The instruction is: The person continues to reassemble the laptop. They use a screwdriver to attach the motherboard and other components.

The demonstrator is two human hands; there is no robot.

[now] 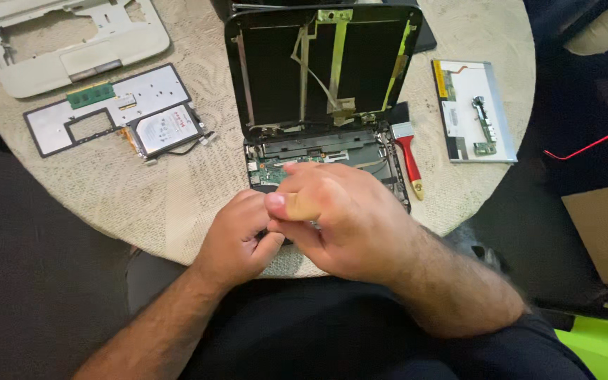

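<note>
Laptop shell: one small dismantled laptop is stood open at centre of the round table; screen panel is removed, so the lid is seen as a bare black back w/ metal brackets, foil strips and flat cables.
Base tray: the laptop's lower half is left open; a green circuit board and dark frame parts are seen inside, near half hidden by the hands.
Parts, far left: one white palm-rest cover w/ cut-out; one grey keyboard backing plate, a green memory stick laid on it; one hard drive in its bracket, overlapping the plate's near right corner.
Parts, right: one red-handled brush is laid just beside the laptop base, right side; one bare screen panel is laid face down, further right, apart from the brush.
Count: hands 2; brush 1; drive 1; mem stick 1; screen panel 1.
Left hand: left hand is curled at the near edge of the base, fingers bent inward, thumb touching the right hand; what's pinched can't be told.
Right hand: right hand is closed over the near part of the base, fingers folded tight round smth small; a sliver of metal is glimpsed under the thumb, obj. not identifiable.
Off table: cardboard piece and a red cable are seen at right on the dark floor.
</note>
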